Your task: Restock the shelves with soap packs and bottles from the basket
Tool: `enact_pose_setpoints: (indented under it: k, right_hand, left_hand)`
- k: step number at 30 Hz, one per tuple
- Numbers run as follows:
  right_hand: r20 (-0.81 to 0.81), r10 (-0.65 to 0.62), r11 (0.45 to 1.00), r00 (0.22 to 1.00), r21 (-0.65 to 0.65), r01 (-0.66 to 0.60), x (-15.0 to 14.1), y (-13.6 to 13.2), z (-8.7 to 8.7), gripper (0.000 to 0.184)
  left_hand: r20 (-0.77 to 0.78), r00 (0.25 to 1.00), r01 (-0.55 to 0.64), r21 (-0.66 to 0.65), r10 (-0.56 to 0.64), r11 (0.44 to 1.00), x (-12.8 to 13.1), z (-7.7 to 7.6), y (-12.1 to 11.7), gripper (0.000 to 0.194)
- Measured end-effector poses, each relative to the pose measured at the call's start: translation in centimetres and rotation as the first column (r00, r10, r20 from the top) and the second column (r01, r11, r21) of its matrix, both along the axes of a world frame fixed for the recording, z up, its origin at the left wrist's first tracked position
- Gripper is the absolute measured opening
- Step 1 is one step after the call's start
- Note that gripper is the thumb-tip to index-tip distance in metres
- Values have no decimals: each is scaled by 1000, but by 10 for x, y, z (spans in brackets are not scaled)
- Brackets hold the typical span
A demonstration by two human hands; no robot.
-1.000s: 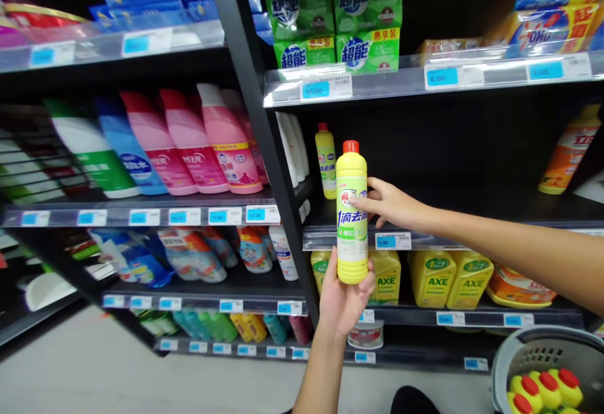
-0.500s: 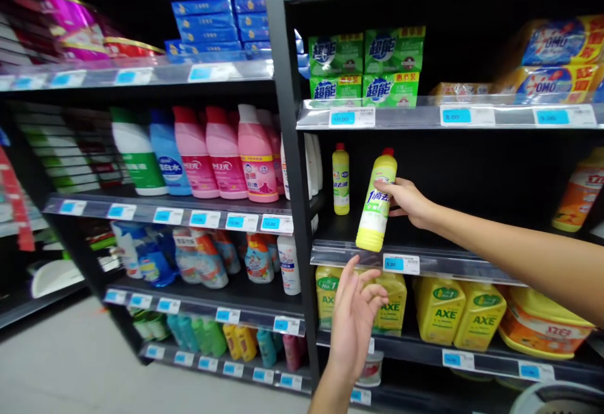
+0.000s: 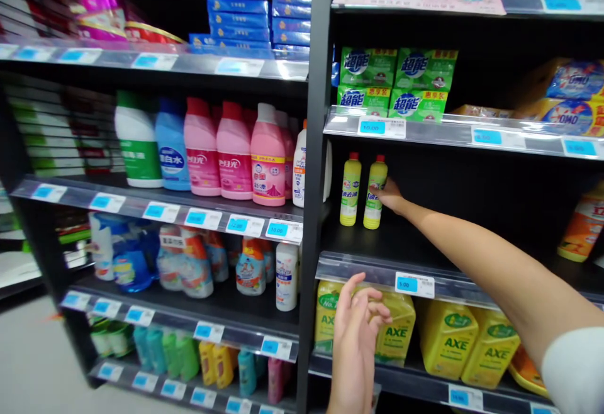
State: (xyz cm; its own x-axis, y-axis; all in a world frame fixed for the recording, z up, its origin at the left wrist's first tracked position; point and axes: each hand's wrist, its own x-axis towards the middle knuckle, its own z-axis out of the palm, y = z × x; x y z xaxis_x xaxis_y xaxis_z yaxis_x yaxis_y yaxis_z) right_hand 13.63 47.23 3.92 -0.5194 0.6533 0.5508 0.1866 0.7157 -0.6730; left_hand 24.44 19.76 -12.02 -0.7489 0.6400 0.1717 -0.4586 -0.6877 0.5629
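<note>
My right hand (image 3: 391, 197) reaches deep into the black shelf (image 3: 377, 244) and is wrapped round a yellow-green bottle with a red cap (image 3: 374, 192). That bottle stands upright on the shelf, right beside a matching bottle (image 3: 350, 190) to its left. My left hand (image 3: 358, 329) hovers lower down in front of the shelf edge, fingers loosely apart and holding nothing. It is in front of the yellow AXE jugs (image 3: 446, 338) on the shelf below.
Pink, blue and green detergent bottles (image 3: 233, 150) fill the left bay. Green soap packs (image 3: 396, 83) sit on the shelf above. A black upright post (image 3: 314, 168) divides the bays. An orange bottle (image 3: 578, 225) stands far right. Price tags (image 3: 413, 285) line the shelf edges.
The bottle passed from my left hand to my right, which carried it back and set it upright next to the other bottle. My left hand dropped away with nothing in it.
</note>
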Motion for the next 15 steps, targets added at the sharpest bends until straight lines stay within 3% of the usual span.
enact_pose_setpoints:
  k: [15]
  right_hand:
    - [-4,142,990,990,28,-142,-24,17,-12,50]
  left_hand:
    - [6,1000,11,-43,-11,999,-10,-8,6,43]
